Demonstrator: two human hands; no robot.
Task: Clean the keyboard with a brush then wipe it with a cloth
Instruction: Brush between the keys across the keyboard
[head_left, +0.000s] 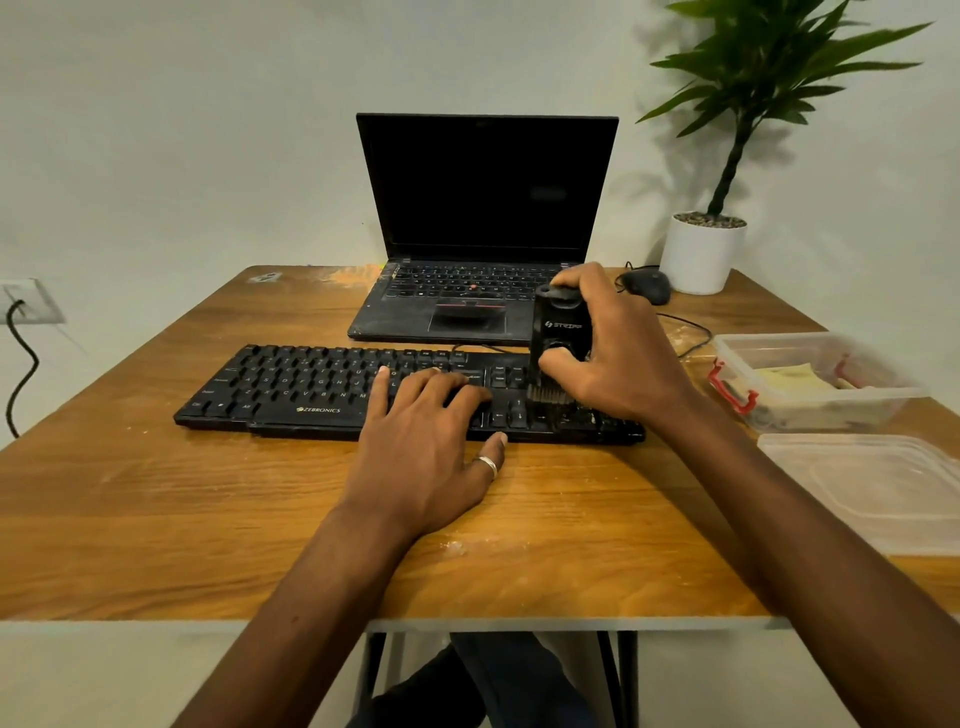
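A black keyboard (311, 387) lies across the middle of the wooden table (208, 519). My right hand (618, 353) grips a black brush (558, 332) held upright, its bristles down on the keys at the keyboard's right end. My left hand (426, 447) lies flat on the keyboard's middle with fingers spread, thumb over the front edge. A yellowish cloth (789, 379) lies inside the clear plastic box (831, 415) at the right.
An open black laptop (483, 208) stands behind the keyboard. A black mouse (647, 286) and a white potted plant (706, 254) sit at the back right. The box's clear lid (872, 488) lies at the right edge. A wall socket with a black cable (21, 353) is on the left.
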